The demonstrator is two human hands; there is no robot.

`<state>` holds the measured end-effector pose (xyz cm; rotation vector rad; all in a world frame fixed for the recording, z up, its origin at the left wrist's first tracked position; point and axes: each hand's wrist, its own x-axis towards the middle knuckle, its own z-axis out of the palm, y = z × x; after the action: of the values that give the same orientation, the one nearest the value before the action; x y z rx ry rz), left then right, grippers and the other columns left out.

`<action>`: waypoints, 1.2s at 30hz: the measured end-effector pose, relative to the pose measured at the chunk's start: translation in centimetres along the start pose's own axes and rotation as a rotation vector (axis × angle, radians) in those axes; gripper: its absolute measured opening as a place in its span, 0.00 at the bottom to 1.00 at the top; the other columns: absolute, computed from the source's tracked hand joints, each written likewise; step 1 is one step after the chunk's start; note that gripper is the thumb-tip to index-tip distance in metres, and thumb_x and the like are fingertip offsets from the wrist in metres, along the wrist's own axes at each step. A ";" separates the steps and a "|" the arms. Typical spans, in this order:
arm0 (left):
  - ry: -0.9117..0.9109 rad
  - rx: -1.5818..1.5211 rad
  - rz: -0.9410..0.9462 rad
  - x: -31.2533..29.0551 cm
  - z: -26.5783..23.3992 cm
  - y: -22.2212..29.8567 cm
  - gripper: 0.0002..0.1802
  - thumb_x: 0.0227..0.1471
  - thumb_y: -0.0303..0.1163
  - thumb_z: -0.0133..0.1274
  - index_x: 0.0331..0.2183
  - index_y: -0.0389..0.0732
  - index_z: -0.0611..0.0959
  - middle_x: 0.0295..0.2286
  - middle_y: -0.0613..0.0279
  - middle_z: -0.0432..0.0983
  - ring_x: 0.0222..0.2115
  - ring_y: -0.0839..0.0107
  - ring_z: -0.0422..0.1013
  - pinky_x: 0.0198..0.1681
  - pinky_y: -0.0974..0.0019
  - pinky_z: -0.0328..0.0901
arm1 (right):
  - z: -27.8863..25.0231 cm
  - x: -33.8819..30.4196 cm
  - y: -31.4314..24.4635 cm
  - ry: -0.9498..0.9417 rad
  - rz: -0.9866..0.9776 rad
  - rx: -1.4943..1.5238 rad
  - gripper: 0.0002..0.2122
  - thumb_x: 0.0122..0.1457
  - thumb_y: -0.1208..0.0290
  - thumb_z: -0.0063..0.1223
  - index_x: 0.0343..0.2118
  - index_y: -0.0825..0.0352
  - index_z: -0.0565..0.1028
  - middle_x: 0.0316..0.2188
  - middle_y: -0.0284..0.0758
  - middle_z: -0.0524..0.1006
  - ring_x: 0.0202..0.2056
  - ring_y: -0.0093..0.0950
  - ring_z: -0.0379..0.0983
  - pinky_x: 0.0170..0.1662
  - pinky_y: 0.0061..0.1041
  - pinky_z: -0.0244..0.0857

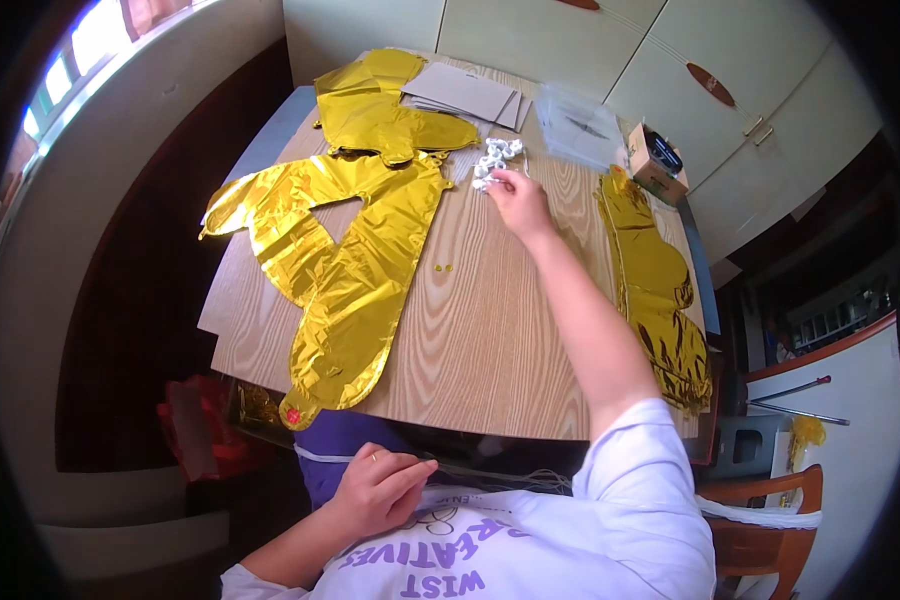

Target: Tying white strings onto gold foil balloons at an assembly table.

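My right hand (518,200) is stretched out across the wooden table (490,330), fingertips pinched on the near edge of a small heap of white plastic clips (494,160); I cannot tell whether I have one clip fully between my fingers or am only touching the heap. The heap lies just beyond and to the left of those fingertips, toward the far end of the table. My left hand (378,490) is far nearer my body, below the table edge, curled shut around a thin pale string (490,475) that trails off to the right across my lap.

Left of the clips, flat gold foil balloons (350,250) run lengthwise from the far end toward me. Another gold foil piece (655,280) lies along the right edge. Beyond the clips sit grey cardboard sheets (470,92), a clear plastic bag (578,122) and a small open brown box (655,165).
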<state>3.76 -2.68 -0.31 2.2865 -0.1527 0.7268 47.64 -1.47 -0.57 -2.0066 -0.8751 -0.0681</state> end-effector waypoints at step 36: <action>-0.541 0.209 -0.432 -9.4 2.0 -5.2 0.11 0.45 0.32 0.59 0.33 0.41 0.84 0.33 0.58 0.78 0.38 0.59 0.73 0.42 0.58 0.63 | 3.2 -39.8 -4.0 -0.636 -0.443 -0.029 0.03 0.46 0.73 0.57 0.25 0.62 0.76 0.26 0.32 0.74 0.32 0.32 0.72 0.38 0.33 0.61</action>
<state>-1.56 -1.11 -9.76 2.5439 0.1749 -0.1099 14.67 -19.73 -14.20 -1.8413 -1.7193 0.3271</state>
